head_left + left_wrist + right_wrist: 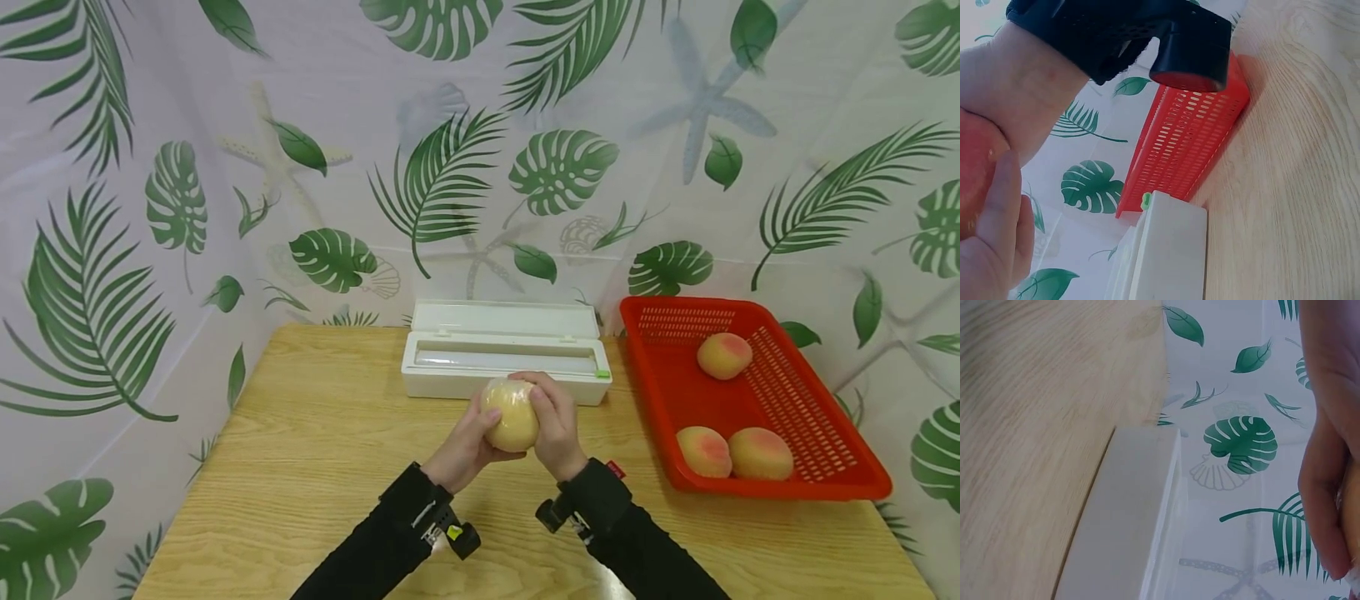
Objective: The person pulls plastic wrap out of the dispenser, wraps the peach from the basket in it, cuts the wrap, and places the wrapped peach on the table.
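Both hands hold one yellow-pink peach above the wooden table, just in front of a white cling-film dispenser box. My left hand cups the peach from the left and below, thumb on its side. My right hand curls over its right side and top. The peach's skin looks glossy, as if wrapped in film. In the left wrist view the peach shows at the left edge beside my fingers. In the right wrist view a finger lies on the peach's edge.
A red perforated basket at the right holds three peaches. A leaf-patterned curtain encloses the table on the back and sides. The dispenser box stands close behind the hands.
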Motion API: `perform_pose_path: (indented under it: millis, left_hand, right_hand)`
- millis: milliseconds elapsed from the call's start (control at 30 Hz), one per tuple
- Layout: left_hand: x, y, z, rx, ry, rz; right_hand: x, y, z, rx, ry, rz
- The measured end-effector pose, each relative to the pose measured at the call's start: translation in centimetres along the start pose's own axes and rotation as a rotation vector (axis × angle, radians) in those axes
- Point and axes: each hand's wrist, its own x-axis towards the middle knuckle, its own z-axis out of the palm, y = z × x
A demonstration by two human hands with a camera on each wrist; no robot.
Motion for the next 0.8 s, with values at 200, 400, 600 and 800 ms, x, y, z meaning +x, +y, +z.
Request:
perform_pose_path:
  millis: [200,400,600,800]
  left_hand:
    - [-0.2,0.3,-0.5,0.038,0.009,-0.043]
    - [-0.1,0.3,-1.0,0.069,0.089,-0.051]
    - [0.2,0.2,-1.2,0.142,0.171,0.018]
    - [0.3,0.7,-1.2,0.067,0.164,0.108]
  right_hand:
    - [-0.3,1.6,0.0,0.134,0.017,0.254]
    - [0.9,1.5,-0.4,0.448,0.118,0.690]
    - [1.2,1.3,-1.4,0.379,-0.038,0.648]
    - [0.7,1.5,-1.7,0.090,-0.154,0.362]
